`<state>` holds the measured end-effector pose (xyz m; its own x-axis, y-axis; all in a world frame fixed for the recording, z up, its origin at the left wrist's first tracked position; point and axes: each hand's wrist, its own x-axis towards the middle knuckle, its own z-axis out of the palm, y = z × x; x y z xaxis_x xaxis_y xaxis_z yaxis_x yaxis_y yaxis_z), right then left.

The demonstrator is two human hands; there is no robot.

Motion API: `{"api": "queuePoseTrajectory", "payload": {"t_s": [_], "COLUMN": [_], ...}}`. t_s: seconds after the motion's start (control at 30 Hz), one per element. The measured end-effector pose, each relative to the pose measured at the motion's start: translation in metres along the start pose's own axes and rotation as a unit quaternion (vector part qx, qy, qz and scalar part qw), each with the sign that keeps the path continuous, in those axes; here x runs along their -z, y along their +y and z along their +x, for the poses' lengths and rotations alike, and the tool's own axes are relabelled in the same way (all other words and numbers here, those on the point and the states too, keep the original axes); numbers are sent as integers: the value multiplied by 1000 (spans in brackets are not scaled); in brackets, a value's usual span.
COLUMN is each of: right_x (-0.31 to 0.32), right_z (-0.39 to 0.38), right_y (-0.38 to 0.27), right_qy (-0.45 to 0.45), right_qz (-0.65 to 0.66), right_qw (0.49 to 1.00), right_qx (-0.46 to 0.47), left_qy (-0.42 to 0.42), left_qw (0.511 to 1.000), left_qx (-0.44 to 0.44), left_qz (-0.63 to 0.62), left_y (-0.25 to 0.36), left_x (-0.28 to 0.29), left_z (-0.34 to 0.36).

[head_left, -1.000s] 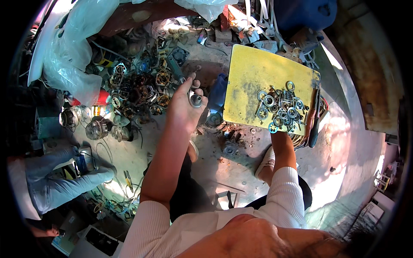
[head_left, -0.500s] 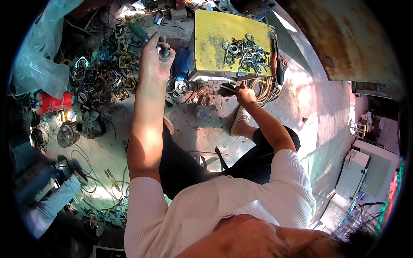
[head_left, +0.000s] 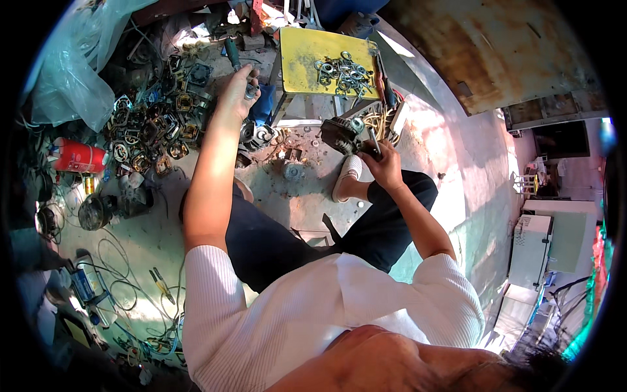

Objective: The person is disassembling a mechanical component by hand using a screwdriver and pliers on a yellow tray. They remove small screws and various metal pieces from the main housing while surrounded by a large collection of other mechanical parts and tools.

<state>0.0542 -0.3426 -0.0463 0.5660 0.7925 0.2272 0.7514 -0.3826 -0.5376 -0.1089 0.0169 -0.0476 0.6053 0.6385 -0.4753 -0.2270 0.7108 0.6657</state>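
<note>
Holding our hands well apart, we have things in both. Our left hand (head_left: 236,96) is curled closed around a green-handled tool (head_left: 232,52), its round metal end showing by the fingers. Our right hand (head_left: 386,166) is partly closed, the fingers pinching a thin metal rod (head_left: 374,138). Just beside them, above our right shoe (head_left: 349,174), is a dark motor (head_left: 339,137); we cannot tell whether the fingers grip it too.

Beyond our hands is the yellow bench (head_left: 304,55), carrying a heap of metal rings (head_left: 345,73). A blue cloth (head_left: 263,106) hangs near its left side, and coiled cable (head_left: 374,122) lies near its front right corner. Left of our left hand, motor frames (head_left: 153,124) are piled on the floor. Farther out are a red container (head_left: 78,156), a plastic bag (head_left: 72,85) and, nearer us, pliers (head_left: 161,285).
</note>
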Motion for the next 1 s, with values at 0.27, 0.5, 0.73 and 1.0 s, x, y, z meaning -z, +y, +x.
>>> {"api": "queuePoseTrajectory", "payload": {"t_s": [0.27,0.5,0.73,1.0], "right_x": [8,10,-12,-41], "right_z": [-2,25,67,122], "right_y": [-21,-46,-51,-74], "right_qy": [90,140,87,11], "right_qz": [180,43,105,320], "right_qw": [974,988,989,945], "right_qx": [-100,41,49,-71], "left_qy": [-49,-175,-179,-160], "left_qw": [987,958,954,974], "left_qx": [-11,8,-54,-23], "left_qz": [151,226,236,159], "left_y": [-10,-40,-16,4], "left_x": [-7,-25,-13,-2], "left_z": [-33,-51,-43,-21]}}
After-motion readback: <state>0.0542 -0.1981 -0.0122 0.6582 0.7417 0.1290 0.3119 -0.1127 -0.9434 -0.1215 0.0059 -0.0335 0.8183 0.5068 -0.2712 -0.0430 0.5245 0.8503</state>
